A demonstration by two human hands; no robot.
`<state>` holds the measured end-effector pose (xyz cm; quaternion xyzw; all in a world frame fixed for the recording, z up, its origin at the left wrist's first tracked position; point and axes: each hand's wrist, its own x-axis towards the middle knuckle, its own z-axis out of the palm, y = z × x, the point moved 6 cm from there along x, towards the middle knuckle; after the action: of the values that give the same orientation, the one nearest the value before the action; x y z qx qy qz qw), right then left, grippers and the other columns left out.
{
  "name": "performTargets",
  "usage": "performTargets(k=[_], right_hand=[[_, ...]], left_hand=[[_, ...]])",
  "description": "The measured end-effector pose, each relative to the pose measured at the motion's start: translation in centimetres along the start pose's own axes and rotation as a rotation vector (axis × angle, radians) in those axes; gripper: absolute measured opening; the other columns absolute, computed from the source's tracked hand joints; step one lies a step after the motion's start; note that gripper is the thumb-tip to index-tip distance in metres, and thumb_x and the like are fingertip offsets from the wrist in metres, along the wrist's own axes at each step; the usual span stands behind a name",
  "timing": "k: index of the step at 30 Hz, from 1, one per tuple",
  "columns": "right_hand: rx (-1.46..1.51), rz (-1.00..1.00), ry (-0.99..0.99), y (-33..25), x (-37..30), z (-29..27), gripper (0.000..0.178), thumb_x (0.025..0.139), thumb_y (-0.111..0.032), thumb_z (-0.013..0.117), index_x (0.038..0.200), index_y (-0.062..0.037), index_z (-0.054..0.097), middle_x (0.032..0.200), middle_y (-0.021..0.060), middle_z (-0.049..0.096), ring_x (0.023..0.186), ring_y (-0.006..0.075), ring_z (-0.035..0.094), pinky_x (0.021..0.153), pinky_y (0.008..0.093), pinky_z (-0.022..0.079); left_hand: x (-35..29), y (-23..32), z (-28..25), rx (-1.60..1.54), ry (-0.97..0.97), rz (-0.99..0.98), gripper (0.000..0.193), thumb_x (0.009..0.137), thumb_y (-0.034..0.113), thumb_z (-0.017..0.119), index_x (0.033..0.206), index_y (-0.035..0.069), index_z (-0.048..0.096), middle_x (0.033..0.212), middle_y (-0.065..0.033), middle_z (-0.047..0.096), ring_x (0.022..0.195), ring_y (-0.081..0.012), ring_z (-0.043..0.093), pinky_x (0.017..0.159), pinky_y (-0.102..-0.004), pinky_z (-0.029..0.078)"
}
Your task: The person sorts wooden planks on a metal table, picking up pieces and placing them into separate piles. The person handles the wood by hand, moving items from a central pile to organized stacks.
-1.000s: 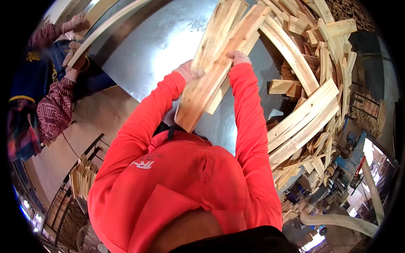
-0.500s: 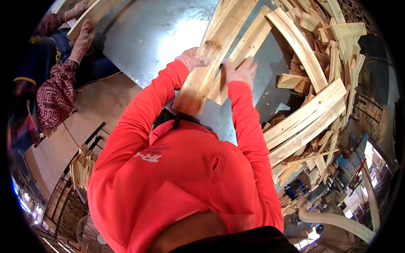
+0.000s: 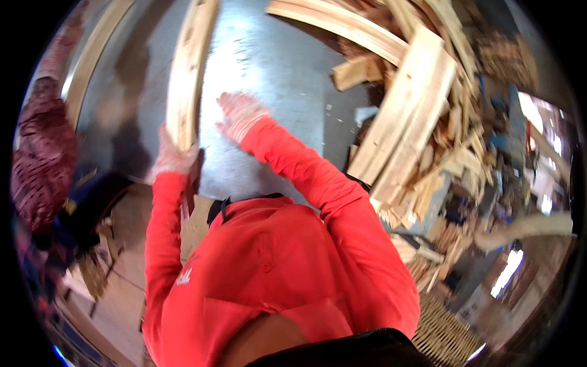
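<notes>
My left hand [image 3: 173, 154], in a pale knit glove, grips the near end of a long, pale wooden board [image 3: 187, 73]. The board stretches away from me over the grey metal table [image 3: 275, 79], its far end cut off by the top of the picture. Thumb and fingers lie on either side of the board's end. To the right of it my gloved right hand [image 3: 239, 116] hovers over bare metal, holding nothing. Its fingers are stretched out and a little blurred.
A heap of offcuts [image 3: 455, 122] lies on the right, with two long planks [image 3: 403, 110] across its near side and a curved plank [image 3: 342, 23] behind. At far left, a co-worker's patterned sleeve [image 3: 46, 147] is beside another board [image 3: 95, 58].
My view has turned, shifting the heap left in the picture. My right hand has moved away from the boards. My left hand now grips a board's near end instead of resting along its side.
</notes>
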<state>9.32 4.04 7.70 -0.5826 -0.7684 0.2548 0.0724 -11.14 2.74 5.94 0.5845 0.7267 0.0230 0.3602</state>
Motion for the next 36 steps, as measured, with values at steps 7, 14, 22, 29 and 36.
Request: performTargets(k=[7, 14, 22, 29, 36], right_hand=[[-0.551, 1.214, 0.443, 20.1, -21.8, -15.5, 0.111, 0.068, -0.047, 0.074, 0.151, -0.0047, 0.015, 0.15, 0.0301, 0.024, 0.14, 0.0442, 0.024, 0.115, 0.0538, 0.011], [-0.212, 1.097, 0.709, 19.6, -24.1, -13.2, 0.084, 0.076, -0.011, 0.06, 0.15, -0.006, 0.019, 0.144, 0.0229, 0.039, 0.131, 0.0364, 0.041, 0.111, 0.045, 0.028], [1.581, 0.335, 0.758, 15.7, -23.9, -10.2, 0.078, 0.076, 0.003, 0.064, 0.147, -0.0078, 0.034, 0.137, 0.0161, 0.051, 0.123, 0.0294, 0.051, 0.1, 0.038, 0.044], [-0.262, 1.36, 0.595, 21.5, -34.3, -12.4, 0.102, 0.068, -0.044, 0.079, 0.149, -0.0133, 0.026, 0.146, 0.0271, 0.031, 0.131, 0.0388, 0.039, 0.11, 0.046, 0.032], [0.79, 0.896, 0.719, 15.7, -27.5, -9.7, 0.099, 0.067, -0.02, 0.082, 0.148, -0.0147, 0.025, 0.133, 0.0233, 0.045, 0.118, 0.035, 0.052, 0.094, 0.0471, 0.048]], left_hand=[[-1.5, -0.3, 0.1, 0.177, 0.039, -0.091, 0.103, 0.076, 0.04, 0.07, 0.152, 0.015, 0.006, 0.143, -0.0218, 0.042, 0.125, -0.0394, 0.049, 0.102, -0.0443, 0.041], [-4.4, 4.2, -1.9, 0.352, 0.448, 0.385, 0.097, 0.077, 0.038, 0.072, 0.149, 0.005, 0.016, 0.144, -0.0255, 0.038, 0.131, -0.0396, 0.042, 0.104, -0.0445, 0.041], [-10.0, 18.6, 17.1, -0.937, -0.999, 0.564, 0.069, 0.09, 0.042, 0.058, 0.14, 0.003, 0.031, 0.117, -0.0152, 0.056, 0.103, -0.0237, 0.056, 0.082, -0.0355, 0.049], [-13.0, 22.0, 19.7, -1.721, -1.948, -0.313, 0.085, 0.07, 0.06, 0.075, 0.133, 0.011, 0.047, 0.092, -0.01, 0.052, 0.084, -0.0257, 0.055, 0.075, -0.0401, 0.05], [-8.5, 17.9, 17.2, -0.617, -0.562, 0.384, 0.062, 0.081, 0.039, 0.074, 0.124, 0.0, 0.053, 0.106, -0.0059, 0.064, 0.094, -0.0158, 0.06, 0.086, -0.0314, 0.048]])
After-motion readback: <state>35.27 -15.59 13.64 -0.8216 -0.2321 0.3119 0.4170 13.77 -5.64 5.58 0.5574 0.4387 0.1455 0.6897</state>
